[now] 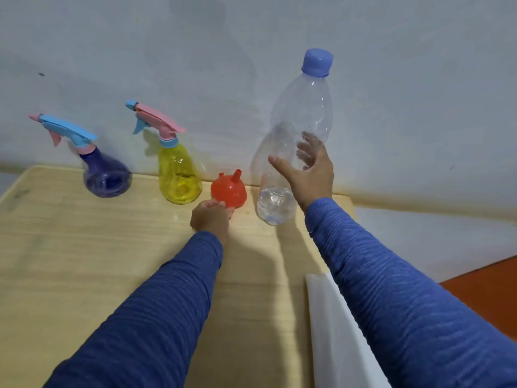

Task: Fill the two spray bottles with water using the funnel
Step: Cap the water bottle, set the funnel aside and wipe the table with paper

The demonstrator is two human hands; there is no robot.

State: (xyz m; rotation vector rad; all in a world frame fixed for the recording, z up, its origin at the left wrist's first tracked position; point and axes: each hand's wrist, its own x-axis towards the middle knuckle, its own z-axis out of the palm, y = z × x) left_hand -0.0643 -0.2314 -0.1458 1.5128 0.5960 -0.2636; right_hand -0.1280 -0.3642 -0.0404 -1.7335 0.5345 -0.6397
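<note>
Left hand (pixel 210 217) pinches the red funnel (pixel 228 191) at its 7 o'clock rim. Right hand (pixel 309 175), fingers spread, cups the clear bottle (pixel 296 130) from 3 o'clock.

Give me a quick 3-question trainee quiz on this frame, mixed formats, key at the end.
1. True or false: the water bottle has its cap off.
2. Multiple choice: what does the left hand hold? A) the yellow spray bottle B) the red funnel C) the purple spray bottle
3. Short answer: is the right hand gripping the water bottle?

Key:
1. False; the blue cap is on.
2. B; the fingers pinch the funnel's rim, spout pointing up.
3. Not clearly; the hand is open at the bottle's side, fingers spread, not closed around it. Both spray bottles keep their trigger heads on, standing on the wooden table.
</note>
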